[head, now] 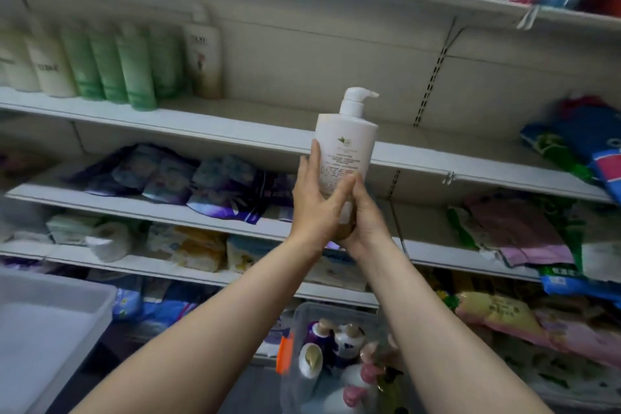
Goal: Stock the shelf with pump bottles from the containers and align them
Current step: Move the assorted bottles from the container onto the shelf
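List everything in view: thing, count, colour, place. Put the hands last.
white pump bottle: one, white, held upright before the shelf
green bottles: about four, pale green, shelf at left
cream bottles: at least two, off-white, far left of the shelf
tall pump bottle: one, cream, right of the green ones
clear container: one, clear, below, holding several bottles
white bin: one, white, lower left
soft packets: many, purple, lower shelf
left hand: grips the bottle's lower part
right hand: grips the bottle's base

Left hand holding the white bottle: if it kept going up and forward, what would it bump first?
Probably the shelf edge; the left hand grips the white pump bottle just before it, though depth is unclear.
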The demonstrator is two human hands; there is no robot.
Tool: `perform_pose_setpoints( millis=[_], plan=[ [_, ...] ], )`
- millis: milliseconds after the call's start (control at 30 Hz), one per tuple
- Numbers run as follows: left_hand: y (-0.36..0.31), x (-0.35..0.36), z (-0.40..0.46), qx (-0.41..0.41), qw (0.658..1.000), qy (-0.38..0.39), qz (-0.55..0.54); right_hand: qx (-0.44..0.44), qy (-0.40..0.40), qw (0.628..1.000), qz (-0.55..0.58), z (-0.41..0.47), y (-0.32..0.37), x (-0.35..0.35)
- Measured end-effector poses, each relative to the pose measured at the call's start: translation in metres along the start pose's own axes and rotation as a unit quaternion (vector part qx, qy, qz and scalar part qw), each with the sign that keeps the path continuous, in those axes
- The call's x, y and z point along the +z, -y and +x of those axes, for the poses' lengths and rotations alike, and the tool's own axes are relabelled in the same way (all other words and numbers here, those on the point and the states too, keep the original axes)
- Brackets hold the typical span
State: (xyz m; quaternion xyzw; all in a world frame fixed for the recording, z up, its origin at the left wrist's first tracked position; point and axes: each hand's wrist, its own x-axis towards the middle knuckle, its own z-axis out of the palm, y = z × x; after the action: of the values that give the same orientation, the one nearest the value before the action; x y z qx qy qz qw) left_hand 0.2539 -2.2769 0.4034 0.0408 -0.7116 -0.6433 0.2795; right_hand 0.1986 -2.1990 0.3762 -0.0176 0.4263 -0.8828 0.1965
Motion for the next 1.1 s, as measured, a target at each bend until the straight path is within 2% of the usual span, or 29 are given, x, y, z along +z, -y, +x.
perform_pose_setpoints(
  millis=[100,233,367,533,667,800,900,1000,1100],
  plan=[
    [-0.007,-0.008,0.021,0.016,0.997,-0.02,0.068,-0.018,0.018,1.0,-0.013,0.009,0.008,0.025],
    [-0.016,-0.026,0.062,0.002,0.996,-0.043,0.084,-0.027,0.047,0.998,-0.042,0.024,0.016,0.05],
    [-0.019,-0.062,0.1,-0.026,0.998,-0.039,-0.044,-0.044,0.046,0.993,-0.101,0.047,0.019,0.077],
    [-0.013,-0.121,0.143,-0.04,0.988,-0.001,-0.149,0.005,0.062,0.979,-0.195,0.079,0.01,0.125],
    [-0.006,-0.161,0.183,-0.057,0.982,0.059,-0.169,0.032,0.091,0.982,-0.164,0.114,0.003,0.153],
    [0.003,-0.194,0.221,-0.03,0.996,0.082,-0.025,-0.037,0.076,0.982,-0.171,0.147,-0.013,0.175],
    [0.013,-0.212,0.243,-0.006,0.99,0.103,0.101,-0.104,0.05,0.976,-0.187,0.17,-0.032,0.192],
    [0.03,-0.234,0.263,-0.007,0.989,0.084,0.119,-0.151,0.035,0.96,-0.235,0.198,-0.051,0.205],
    [0.048,-0.256,0.282,-0.017,0.99,0.07,0.123,-0.155,0.034,0.945,-0.286,0.228,-0.066,0.214]
  ],
)
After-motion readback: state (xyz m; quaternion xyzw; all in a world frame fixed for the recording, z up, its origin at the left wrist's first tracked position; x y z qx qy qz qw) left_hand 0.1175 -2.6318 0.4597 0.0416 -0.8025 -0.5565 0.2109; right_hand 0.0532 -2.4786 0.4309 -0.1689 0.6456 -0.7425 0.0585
